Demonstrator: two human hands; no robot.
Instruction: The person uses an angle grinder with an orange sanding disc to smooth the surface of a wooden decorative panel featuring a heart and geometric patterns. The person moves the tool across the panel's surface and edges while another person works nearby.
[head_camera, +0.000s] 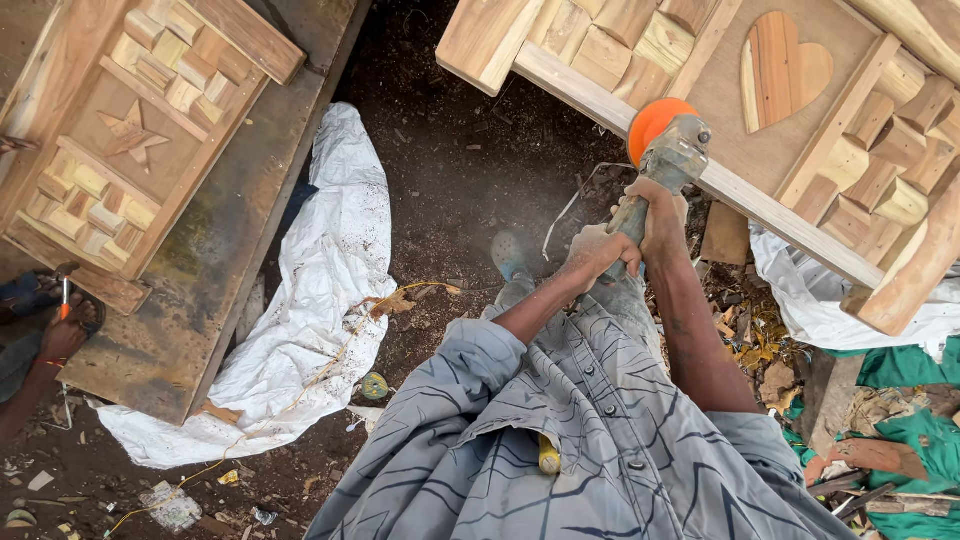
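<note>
Both my hands grip a grey angle grinder (672, 158) with an orange guard (652, 120). My left hand (592, 252) wraps the rear of its body. My right hand (662, 218) holds it nearer the head. The orange disc end rests against the lower rail of a carved wooden panel (800, 150) that carries a heart shape (783, 68) and raised wood blocks. A thin cord (570, 205) trails from the tool. My grey patterned shirt fills the lower frame.
A second carved panel with a star (130, 135) lies on a dark bench (215, 250) at left. A white sack (320, 290) covers the sawdust ground. Another person's hand (60, 335) holds a small tool at far left. Green cloth and scraps (900, 420) lie at right.
</note>
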